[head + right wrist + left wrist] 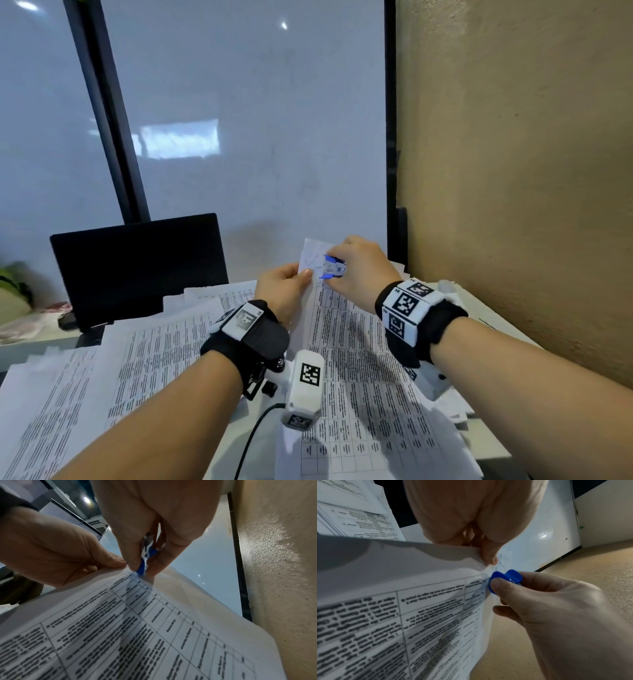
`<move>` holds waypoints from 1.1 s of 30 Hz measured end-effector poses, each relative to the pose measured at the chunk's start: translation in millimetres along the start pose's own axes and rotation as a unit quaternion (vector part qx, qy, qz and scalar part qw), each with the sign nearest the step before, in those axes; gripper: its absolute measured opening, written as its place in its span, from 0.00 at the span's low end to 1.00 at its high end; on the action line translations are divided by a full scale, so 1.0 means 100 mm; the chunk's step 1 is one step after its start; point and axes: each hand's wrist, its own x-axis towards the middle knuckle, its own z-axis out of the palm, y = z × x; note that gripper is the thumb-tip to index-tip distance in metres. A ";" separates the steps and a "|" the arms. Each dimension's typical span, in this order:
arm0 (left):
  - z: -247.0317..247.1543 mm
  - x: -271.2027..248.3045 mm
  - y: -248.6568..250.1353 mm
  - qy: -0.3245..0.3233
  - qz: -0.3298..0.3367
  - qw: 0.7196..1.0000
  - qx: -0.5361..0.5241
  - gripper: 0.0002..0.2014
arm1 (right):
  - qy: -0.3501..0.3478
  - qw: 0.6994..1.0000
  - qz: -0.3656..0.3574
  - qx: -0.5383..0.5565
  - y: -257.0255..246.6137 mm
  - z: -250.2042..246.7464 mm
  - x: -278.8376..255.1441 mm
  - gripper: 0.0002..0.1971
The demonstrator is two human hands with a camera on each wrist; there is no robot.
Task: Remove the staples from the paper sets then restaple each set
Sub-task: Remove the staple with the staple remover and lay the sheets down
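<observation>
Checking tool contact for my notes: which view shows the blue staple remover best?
The left wrist view: the staple remover is large and sharp at the paper set's corner, pinched by the right hand. The head view shows it small; in the right wrist view fingers mostly hide it.

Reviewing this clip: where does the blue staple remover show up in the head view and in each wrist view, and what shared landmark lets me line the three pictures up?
Head: blue staple remover above centre, pinched by the right hand at the paper set corner.
Left wrist: remover right of centre, at the sheet's edge.
Right wrist: remover at centre, between the fingers.
Shared landmark: the left hand pinching the same corner.
</observation>
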 end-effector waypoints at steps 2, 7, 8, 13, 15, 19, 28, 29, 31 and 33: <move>0.02 -0.02 0.03 -0.003 0.001 1.000 -0.014 0.08 | 0.000 1.000 -0.004 -0.010 -0.02 0.02 0.03 0.11; 0.04 -0.02 0.05 0.000 -0.007 0.999 -0.033 0.09 | 0.011 1.000 0.000 -0.006 -0.05 0.04 0.03 0.10; 0.04 -0.02 0.05 0.000 -0.007 0.999 -0.034 0.09 | 0.008 1.000 -0.001 -0.007 -0.06 0.04 0.03 0.10; 0.05 -0.01 0.04 0.000 -0.008 0.999 -0.035 0.08 | -0.009 1.000 -0.006 -0.029 -0.07 0.03 0.03 0.12; 0.05 -0.01 0.04 -0.004 -0.008 0.999 -0.033 0.08 | -0.003 1.000 -0.006 -0.021 -0.07 0.02 0.00 0.12; 0.08 -0.02 0.05 -0.017 0.003 0.999 -0.039 0.09 | 0.015 1.000 0.007 0.003 -0.06 0.02 -0.03 0.13; 0.18 0.04 0.04 0.027 0.016 0.999 -0.030 0.10 | 0.052 0.987 0.065 0.139 0.00 0.15 -0.02 0.13; 0.18 0.05 0.03 0.021 0.015 0.999 -0.037 0.11 | 0.055 0.982 0.078 0.160 0.01 0.17 -0.01 0.11; 0.18 0.06 0.03 0.009 0.009 0.999 -0.047 0.11 | 0.066 0.960 0.121 0.243 0.03 0.22 0.01 0.07; 0.17 0.07 0.04 0.006 0.004 0.999 -0.054 0.11 | 0.076 0.933 0.161 0.314 0.06 0.26 0.03 0.06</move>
